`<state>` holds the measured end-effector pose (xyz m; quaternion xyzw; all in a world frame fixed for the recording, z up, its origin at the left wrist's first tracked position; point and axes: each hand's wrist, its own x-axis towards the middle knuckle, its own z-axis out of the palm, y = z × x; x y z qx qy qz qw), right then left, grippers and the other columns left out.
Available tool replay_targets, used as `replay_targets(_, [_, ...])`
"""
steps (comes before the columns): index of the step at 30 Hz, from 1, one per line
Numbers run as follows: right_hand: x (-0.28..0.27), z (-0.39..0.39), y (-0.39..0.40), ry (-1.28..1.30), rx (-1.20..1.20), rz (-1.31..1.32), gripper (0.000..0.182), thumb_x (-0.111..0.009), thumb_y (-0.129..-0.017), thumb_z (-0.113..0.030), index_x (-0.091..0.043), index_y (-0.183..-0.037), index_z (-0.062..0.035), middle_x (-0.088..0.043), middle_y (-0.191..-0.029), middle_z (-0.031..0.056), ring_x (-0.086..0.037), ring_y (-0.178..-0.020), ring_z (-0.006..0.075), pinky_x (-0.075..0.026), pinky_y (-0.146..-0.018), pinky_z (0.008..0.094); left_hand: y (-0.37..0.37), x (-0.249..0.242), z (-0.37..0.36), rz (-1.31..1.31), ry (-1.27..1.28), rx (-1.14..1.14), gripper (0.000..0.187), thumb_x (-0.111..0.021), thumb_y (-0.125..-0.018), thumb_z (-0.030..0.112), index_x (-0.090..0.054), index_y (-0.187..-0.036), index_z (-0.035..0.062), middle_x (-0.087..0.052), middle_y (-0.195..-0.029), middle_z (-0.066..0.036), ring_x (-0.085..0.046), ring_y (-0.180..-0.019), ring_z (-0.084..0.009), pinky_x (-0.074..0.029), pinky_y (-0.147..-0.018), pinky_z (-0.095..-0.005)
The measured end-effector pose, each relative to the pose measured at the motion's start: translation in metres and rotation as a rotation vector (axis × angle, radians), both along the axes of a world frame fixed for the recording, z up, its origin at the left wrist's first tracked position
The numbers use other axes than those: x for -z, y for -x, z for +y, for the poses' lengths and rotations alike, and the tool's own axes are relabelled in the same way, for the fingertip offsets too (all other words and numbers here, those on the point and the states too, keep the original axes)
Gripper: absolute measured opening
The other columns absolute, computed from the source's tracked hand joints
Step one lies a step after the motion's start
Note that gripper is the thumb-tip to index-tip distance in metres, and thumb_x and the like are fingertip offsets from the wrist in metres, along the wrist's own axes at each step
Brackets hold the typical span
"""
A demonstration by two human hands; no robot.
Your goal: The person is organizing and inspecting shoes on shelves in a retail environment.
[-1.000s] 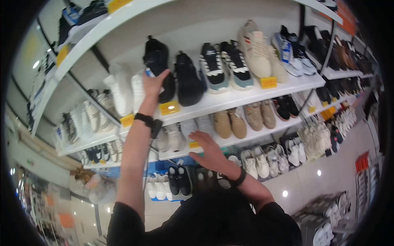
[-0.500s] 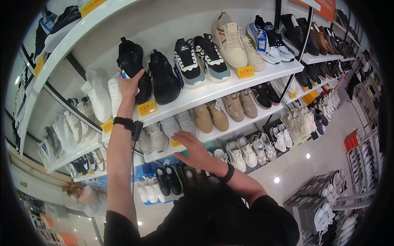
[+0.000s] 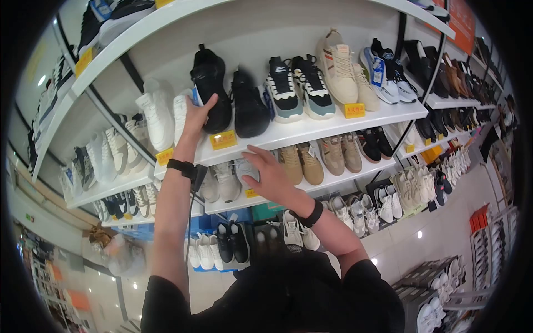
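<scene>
On the upper white shelf (image 3: 294, 130), my left hand (image 3: 195, 117) grips a black sneaker (image 3: 211, 83) by its side. The thumb lies across the shoe, while the other fingers are partly hidden beside it. A blue tag shows by those fingers. The matching black sneaker (image 3: 249, 108) stands just to the right. White sneakers (image 3: 156, 114) are on the left, close to my wrist. My right hand (image 3: 273, 176) is in the air in front of the shelf edge, fingers apart and holding nothing. Behind it are grey shoes (image 3: 226, 180) on the lower shelf.
Black-and-teal sneakers (image 3: 312, 86), beige sneakers (image 3: 338, 66) and blue-white sneakers (image 3: 383, 72) line the upper shelf to the right. A yellow price card (image 3: 223, 140) sits on the shelf's front edge. Tan shoes (image 3: 311, 164) stand below. A dark upright post (image 3: 436, 69) supports the shelves.
The view has shifted, so the shelves appear farther right. My right hand has risen toward the upper shelf's edge. My left hand stays on the black sneaker.
</scene>
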<state>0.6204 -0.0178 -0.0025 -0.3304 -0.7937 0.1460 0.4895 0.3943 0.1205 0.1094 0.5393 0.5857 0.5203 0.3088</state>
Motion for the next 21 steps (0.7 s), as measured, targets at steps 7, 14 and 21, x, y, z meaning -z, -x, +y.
replay_targets(7, [-0.005, 0.030, 0.027, 0.019, 0.073, -0.037, 0.056, -0.074, -0.085, -0.017, -0.054, -0.136, -0.0029, -0.053, -0.143, 0.0186, -0.063, -0.114, 0.0327, -0.052, -0.096, 0.0414, 0.009, 0.034, -0.009, 0.065, -0.179, 0.016, 0.125, -0.089, -0.075, 0.041, -0.010, -0.157, -0.0093, -0.037, -0.153, -0.026, -0.043, -0.140, -0.0305, -0.038, -0.114, -0.0371])
replay_targets(14, [0.003, 0.041, 0.051, 0.032, 0.069, -0.097, 0.054, -0.073, -0.086, -0.016, -0.056, -0.133, 0.0008, -0.056, -0.138, 0.0229, -0.071, -0.079, 0.0255, -0.057, -0.076, 0.0380, -0.006, 0.064, -0.014, 0.273, -0.220, -0.208, 0.121, -0.091, -0.065, 0.030, -0.019, -0.156, -0.0055, -0.041, -0.143, -0.031, -0.043, -0.133, -0.0453, -0.037, -0.114, -0.0440])
replay_targets(21, [0.009, 0.040, 0.059, 0.016, 0.133, -0.139, 0.056, -0.074, -0.084, -0.019, -0.057, -0.134, 0.0000, -0.049, -0.146, 0.0270, -0.072, -0.079, 0.0332, -0.058, -0.075, 0.0433, -0.016, 0.075, -0.019, 0.223, -0.363, -0.214, 0.112, -0.091, -0.070, 0.026, -0.024, -0.154, -0.0059, -0.041, -0.143, -0.030, -0.043, -0.133, -0.0436, -0.036, -0.114, -0.0453])
